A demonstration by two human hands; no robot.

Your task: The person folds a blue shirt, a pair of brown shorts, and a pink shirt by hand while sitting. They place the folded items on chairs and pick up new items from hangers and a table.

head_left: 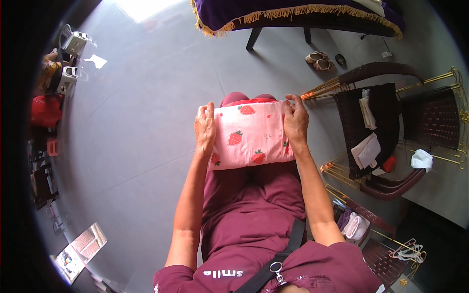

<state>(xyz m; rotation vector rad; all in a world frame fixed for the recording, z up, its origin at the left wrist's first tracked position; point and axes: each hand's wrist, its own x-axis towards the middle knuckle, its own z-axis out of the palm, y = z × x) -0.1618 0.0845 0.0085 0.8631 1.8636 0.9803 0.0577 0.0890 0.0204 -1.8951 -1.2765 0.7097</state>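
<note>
A folded pink cloth (243,133) printed with strawberries rests across my thighs, its red underside or lining showing along the far edge. My left hand (206,126) grips the cloth's left side, thumb up along the edge. On the other side, my right hand (296,119) has hold of the right edge near the far corner, its fingers partly behind the fabric. Below the cloth are my maroon trousers (253,194), and a black strap (295,234) crosses my chest.
Several stacked chairs with gold metal frames stand at my right; one woven seat (351,135) bears folded cloths (366,150). Rolled towels (355,225) and hangers (408,252) are nearer. Ahead are a table with a fringed purple cover (263,14) and shoes (318,60). White stools (69,78) stand far left.
</note>
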